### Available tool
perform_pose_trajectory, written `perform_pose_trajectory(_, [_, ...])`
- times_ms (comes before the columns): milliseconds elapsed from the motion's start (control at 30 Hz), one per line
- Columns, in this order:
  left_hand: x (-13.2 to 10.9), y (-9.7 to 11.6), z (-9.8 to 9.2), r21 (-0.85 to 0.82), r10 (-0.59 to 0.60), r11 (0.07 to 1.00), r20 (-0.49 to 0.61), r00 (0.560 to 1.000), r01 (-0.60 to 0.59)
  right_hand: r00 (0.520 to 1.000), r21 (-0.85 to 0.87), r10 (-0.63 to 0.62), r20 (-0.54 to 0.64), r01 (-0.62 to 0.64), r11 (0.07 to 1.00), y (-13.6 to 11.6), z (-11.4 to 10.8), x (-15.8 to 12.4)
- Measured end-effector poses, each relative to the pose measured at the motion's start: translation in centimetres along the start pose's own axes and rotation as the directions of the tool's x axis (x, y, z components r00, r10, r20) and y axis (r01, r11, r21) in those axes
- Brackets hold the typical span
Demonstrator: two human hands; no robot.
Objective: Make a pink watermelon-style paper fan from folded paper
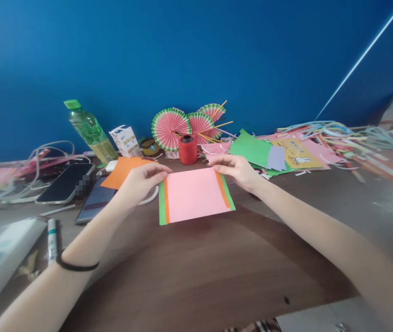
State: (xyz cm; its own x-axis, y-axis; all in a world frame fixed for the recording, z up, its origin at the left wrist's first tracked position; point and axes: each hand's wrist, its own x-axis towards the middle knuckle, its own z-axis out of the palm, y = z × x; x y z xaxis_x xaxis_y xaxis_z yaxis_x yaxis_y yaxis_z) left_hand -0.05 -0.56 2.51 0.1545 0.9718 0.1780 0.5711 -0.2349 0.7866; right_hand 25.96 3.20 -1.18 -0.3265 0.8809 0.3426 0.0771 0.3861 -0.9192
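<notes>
Between my two hands is a pink sheet of paper point(196, 196) with an orange strip and a green strip along its left and right edges. My left hand point(144, 180) pinches its upper left corner between thumb and fingers. At the upper right corner my right hand point(232, 169) grips it the same way. The sheet is tilted up over the brown table point(189, 272). Just beyond it stands a red spool of thread point(187, 150). Behind the spool, pleated pink and green paper fans point(171, 129) on thin sticks lean against the wall.
At the left are a green bottle point(90, 131), a small white carton point(125, 140), two phones point(67, 183), cables and a marker point(51, 240). An orange sheet point(123, 170) lies beside my left hand. Green paper point(251, 150), a yellow booklet point(296, 153) and paper strips lie at the right.
</notes>
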Motion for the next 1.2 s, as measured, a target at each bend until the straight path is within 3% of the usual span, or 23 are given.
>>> perform_pose_trajectory(67, [0.2, -0.9, 0.1, 0.065, -0.018, 0.998, 0.064, 0.998, 0.014, 0.998, -0.057, 0.05, 0.047, -0.047, 0.997, 0.3, 0.0, 0.0])
perform_pose_trajectory(167, [0.4, -2.5, 0.6, 0.293, 0.014, 0.954, 0.164, 0.986, -0.062, 0.984, -0.237, 0.114, 0.139, -0.078, 0.968, 0.8, 0.2, -0.1])
perform_pose_trajectory(300, [0.3, -3.3, 1.3, 0.518, 0.072, 0.834, 0.241, 0.968, -0.191, 0.976, -0.491, 0.078, 0.204, 0.033, 0.87, 1.4, 0.8, -0.4])
perform_pose_trajectory(467, [0.2, -3.1, 1.7, 0.544, 0.097, 0.785, 0.364, 0.926, -0.296, 0.952, -0.655, 0.032, 0.303, 0.183, 0.733, 1.8, 1.0, -0.5])
perform_pose_trajectory(733, [0.5, -3.1, 1.0, 0.551, 0.109, 0.747, 0.452, 0.886, -0.373, 0.93, -0.712, 0.044, 0.364, 0.248, 0.658, 1.7, 0.8, -0.5])
perform_pose_trajectory(967, [0.5, -3.2, 1.3, 0.562, 0.137, 0.73, 0.436, 0.889, -0.388, 0.919, -0.728, 0.031, 0.394, 0.291, 0.62, 2.0, 0.7, -0.5])
perform_pose_trajectory(1200, [0.5, -3.5, 1.7, 0.612, 0.16, 0.669, 0.436, 0.886, -0.422, 0.903, -0.775, 0.027, 0.428, 0.352, 0.526, 1.9, 0.9, -0.6])
